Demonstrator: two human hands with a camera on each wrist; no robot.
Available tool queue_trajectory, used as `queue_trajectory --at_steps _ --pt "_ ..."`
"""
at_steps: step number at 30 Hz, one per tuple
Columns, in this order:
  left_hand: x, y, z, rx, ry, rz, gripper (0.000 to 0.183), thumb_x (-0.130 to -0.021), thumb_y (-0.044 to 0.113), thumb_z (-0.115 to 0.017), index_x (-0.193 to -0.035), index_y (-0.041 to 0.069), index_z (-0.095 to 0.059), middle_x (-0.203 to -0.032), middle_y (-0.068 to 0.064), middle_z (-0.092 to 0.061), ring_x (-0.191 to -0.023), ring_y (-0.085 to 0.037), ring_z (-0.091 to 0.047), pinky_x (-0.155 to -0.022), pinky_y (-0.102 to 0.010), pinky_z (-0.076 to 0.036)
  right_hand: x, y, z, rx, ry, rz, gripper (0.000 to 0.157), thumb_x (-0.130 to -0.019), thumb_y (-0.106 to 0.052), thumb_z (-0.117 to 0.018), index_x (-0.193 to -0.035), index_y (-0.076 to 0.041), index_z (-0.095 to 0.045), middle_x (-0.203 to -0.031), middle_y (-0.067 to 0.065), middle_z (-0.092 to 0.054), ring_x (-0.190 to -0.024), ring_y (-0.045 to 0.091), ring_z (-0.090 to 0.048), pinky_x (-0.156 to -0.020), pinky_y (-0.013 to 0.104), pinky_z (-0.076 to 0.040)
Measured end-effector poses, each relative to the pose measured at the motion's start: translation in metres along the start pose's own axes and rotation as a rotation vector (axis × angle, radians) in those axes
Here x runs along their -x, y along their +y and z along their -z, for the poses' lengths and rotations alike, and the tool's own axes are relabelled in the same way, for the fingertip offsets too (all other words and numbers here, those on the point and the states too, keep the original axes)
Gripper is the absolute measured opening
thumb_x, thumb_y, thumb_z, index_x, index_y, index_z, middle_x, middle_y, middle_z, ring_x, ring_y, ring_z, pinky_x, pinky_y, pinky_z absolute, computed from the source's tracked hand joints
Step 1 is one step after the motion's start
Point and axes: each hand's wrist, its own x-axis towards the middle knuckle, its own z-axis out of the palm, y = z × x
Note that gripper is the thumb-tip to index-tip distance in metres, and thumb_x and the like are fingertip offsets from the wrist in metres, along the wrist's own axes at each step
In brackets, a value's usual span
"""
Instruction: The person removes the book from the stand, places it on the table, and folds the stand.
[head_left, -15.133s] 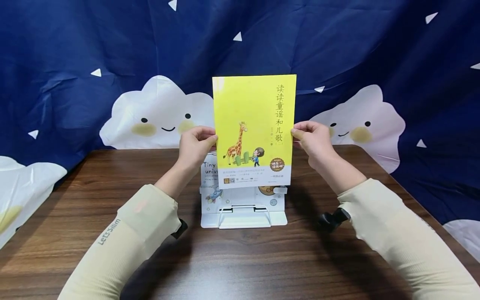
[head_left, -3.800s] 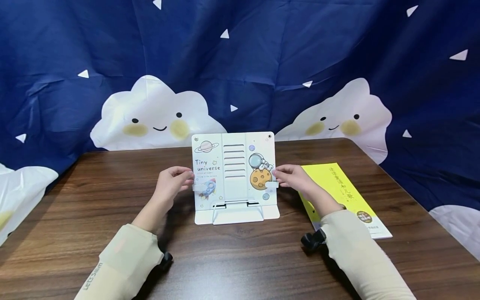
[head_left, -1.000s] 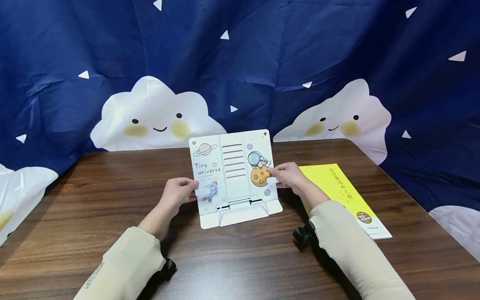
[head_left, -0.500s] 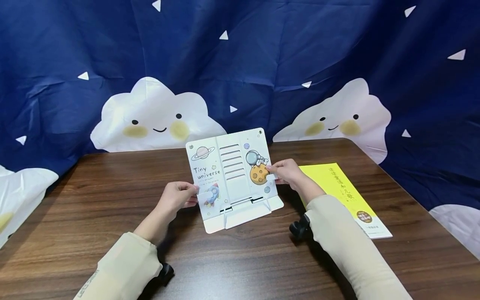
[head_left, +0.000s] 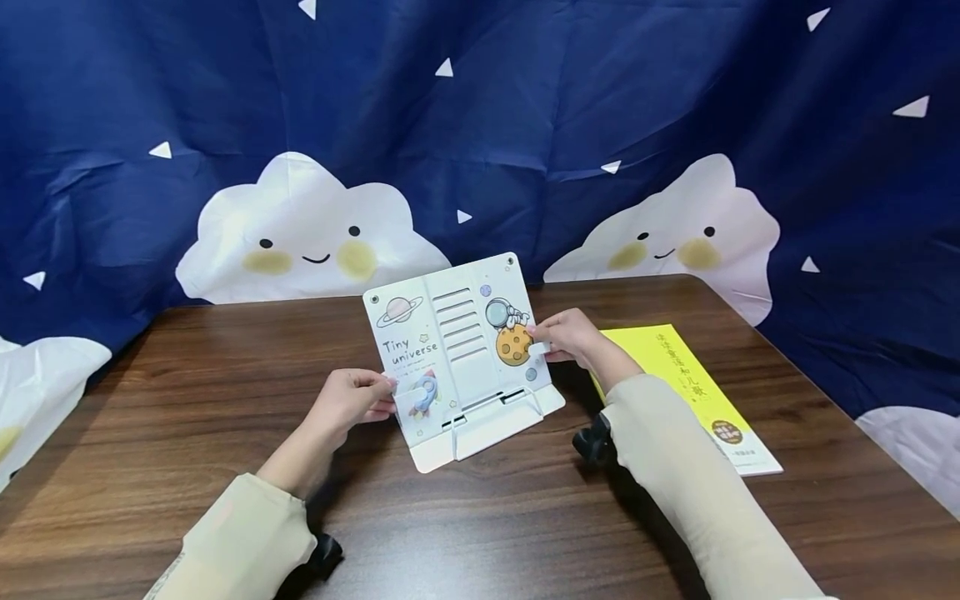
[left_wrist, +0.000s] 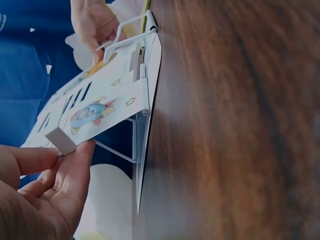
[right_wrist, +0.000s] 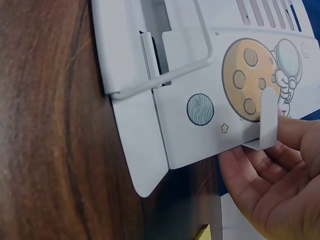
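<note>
Head view, stand: the stand (head_left: 471, 377) is at the middle of the worktop (head_left: 480, 533), leaning back and askew, its right end higher in view than its left.
Hands: left hand (head_left: 351, 398) and right hand (head_left: 573, 336) pinch opposite side edges. Paired grips like these suit a turn; moving both sides at an even pace should stop it from twisting.
Book: the book (head_left: 678, 375) lies on the worktop behind the right forearm, so that elbow and sleeve want steering around it.
Left wrist view, left clip: the thumb and fingertips close on the edge beside the left clip (left_wrist: 61, 141). Better to load the panel than this thin tab, which might bend.
Leg: a wire leg (left_wrist: 116, 152) props the panel from behind; fingers should stay clear of it, lest it slip and the panel drop.
Base: whether the base (left_wrist: 150, 112) rests fully flat, I cannot tell; a slight lift would likely spare the wood a scrape.
Right wrist view, right clip: the thumb sits in front, fingers behind, at the right clip (right_wrist: 269, 117). A light, steady pinch seems enough here.
</note>
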Motion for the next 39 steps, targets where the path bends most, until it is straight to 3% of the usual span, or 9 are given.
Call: queue_trajectory --at_steps 14,22,31,35,39 --pt "0.006 -0.002 -0.002 0.028 -0.05 -0.007 0.016 -0.082 -0.001 -0.054 -0.088 -0.016 -0.056 -0.066 -0.011 -0.06 -0.055 -0.016 -0.058 -0.059 -0.03 -0.051 -0.008 -0.008 -0.009 0.006 0.056 -0.016 0.033 -0.083 -0.015 -0.059 -0.105 0.009 -0.056 -0.101 0.015 -0.051 -0.08 0.019 -0.053 -0.073 0.034 -0.048" --pt "0.007 -0.005 -0.003 0.056 -0.086 -0.01 0.012 -0.081 -0.001 -0.055 -0.083 -0.013 -0.057 -0.066 -0.013 -0.061 -0.057 -0.018 -0.06 -0.06 -0.034 -0.051 -0.01 -0.01 -0.016 0.086 0.127 0.026 0.03 -0.081 -0.016 -0.061 -0.1 0.008 -0.06 -0.099 0.014 -0.052 -0.074 0.018 -0.052 -0.072 0.033 -0.048" --pt "0.008 -0.007 -0.006 0.067 -0.102 -0.011 0.011 -0.08 -0.002 -0.055 -0.081 -0.013 -0.056 -0.067 -0.015 -0.061 -0.058 -0.018 -0.06 -0.059 -0.032 -0.051 -0.015 -0.011 -0.02 0.112 0.178 0.053 0.029 -0.08 -0.018 -0.062 -0.098 0.006 -0.062 -0.104 0.015 -0.053 -0.089 0.025 -0.053 -0.075 0.034 -0.047" --pt "0.008 -0.008 -0.006 0.072 -0.139 -0.017 0.009 -0.081 -0.002 -0.054 -0.08 -0.011 -0.056 -0.067 -0.014 -0.061 -0.059 -0.018 -0.06 -0.059 -0.031 -0.051 -0.016 -0.011 -0.021 0.12 0.184 0.061 0.029 -0.08 -0.019 -0.062 -0.097 0.005 -0.063 -0.102 0.014 -0.054 -0.088 0.023 -0.052 -0.075 0.033 -0.047" --pt "0.011 -0.004 -0.009 0.076 -0.128 0.001 0.009 -0.08 -0.003 -0.054 -0.08 -0.013 -0.055 -0.068 -0.016 -0.061 -0.059 -0.019 -0.06 -0.062 -0.034 -0.05 -0.02 -0.011 -0.022 0.15 0.191 0.079 0.028 -0.081 -0.02 -0.061 -0.096 0.004 -0.063 -0.098 0.012 -0.055 -0.086 0.021 -0.053 -0.076 0.035 -0.046"
